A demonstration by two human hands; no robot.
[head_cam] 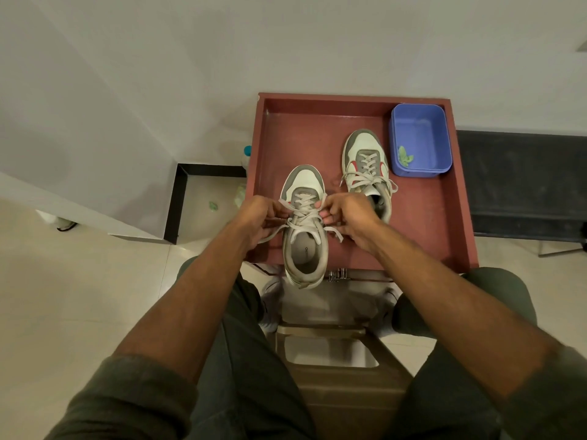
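Asker: Laces (301, 214) come first. Who has hold of them in the head view?

Answerer: Both hands. The left hand (259, 219) is over the near left part of the worktop (422, 217), its fingers (276, 214) curled in and pinching one pale strand. The right hand (347, 217) is level with it, nearer the middle of the worktop's near half. Its fingers (325, 217) are bunched and pinch another strand. The strands cross between the two hands, and loose ends trail out to either side.

Asker: And the shoe?

Answerer: The near sneaker (305, 249), grey and white, stands upright at the worktop's near edge. Its toe points to the far side and its heel hangs over that edge.

Asker: What else is on the worktop?

Answerer: A second sneaker (365, 154) stands further in, right of centre, its laces lying slack. A blue tub (419, 138) fills the far right corner, just beside that shoe. A green scrap (404, 155) lies on the tub's bottom.

Asker: And around the worktop?

Answerer: A bottle (246, 157) with a blue-green cap stands just off the left side. A dark ledge (524, 179) runs off the right side. A brown stool (330, 344) sits on the floor below the near edge, between the person's knees.
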